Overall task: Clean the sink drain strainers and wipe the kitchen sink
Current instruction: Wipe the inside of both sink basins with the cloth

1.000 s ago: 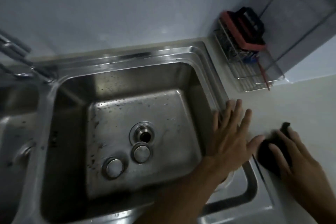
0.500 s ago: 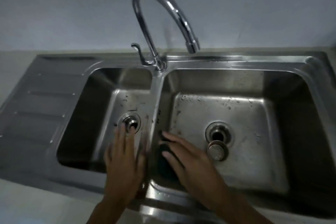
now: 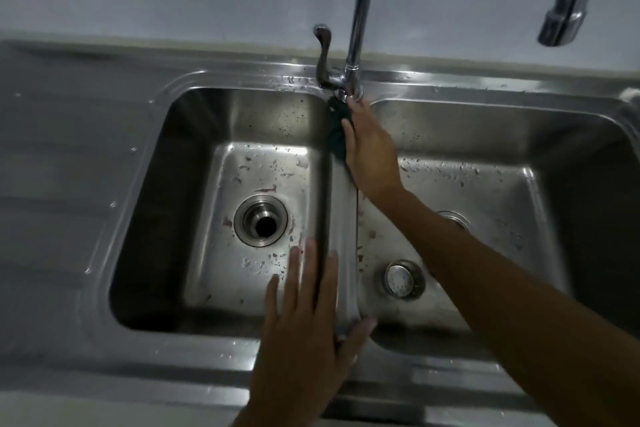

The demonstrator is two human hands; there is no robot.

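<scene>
A steel double sink [image 3: 214,80] fills the view. My right hand [image 3: 370,152] presses a dark cloth [image 3: 337,139] on the far end of the divider [image 3: 343,243], just below the tap's base. My left hand [image 3: 308,329] lies flat with spread fingers on the divider's near end and holds nothing. The left basin's drain [image 3: 260,219] is open, with no strainer in it. A round strainer [image 3: 403,278] lies on the right basin's floor. The right basin's drain [image 3: 455,218] is mostly hidden by my right forearm.
A curved chrome tap [image 3: 360,10] rises at the divider's far end, its lever [image 3: 323,52] to the left and its spout [image 3: 562,24] over the right basin. A ribbed draining board [image 3: 52,201] lies left of the basins. Both basin floors carry specks and drops.
My right hand has slid the cloth from the divider's near part up to the tap's base. The left hand has shifted onto the divider's near end. The view has moved closer and leftward.
</scene>
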